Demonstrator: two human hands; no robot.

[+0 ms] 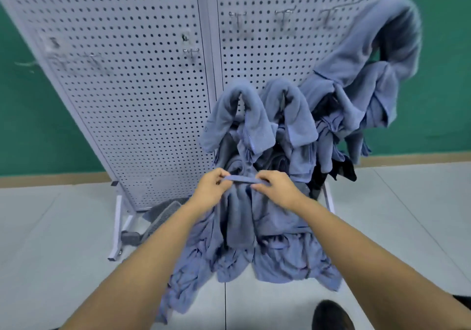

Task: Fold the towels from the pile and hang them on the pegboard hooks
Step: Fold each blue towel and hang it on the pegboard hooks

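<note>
As L hand pinches towel, R hand does.

The upper hooks on the right pegboard panel have open air in front. Below them, hung towels crowd the lower row side by side. A raised towel screens the pile; a wire basket blocks the stand's foot.

The left hand and right hand are pinching the top edge of a blue-grey towel, which is hanging down over the pile below. Behind it, hung towels are draping from the white pegboard, and metal hooks are sticking out above them.
</note>
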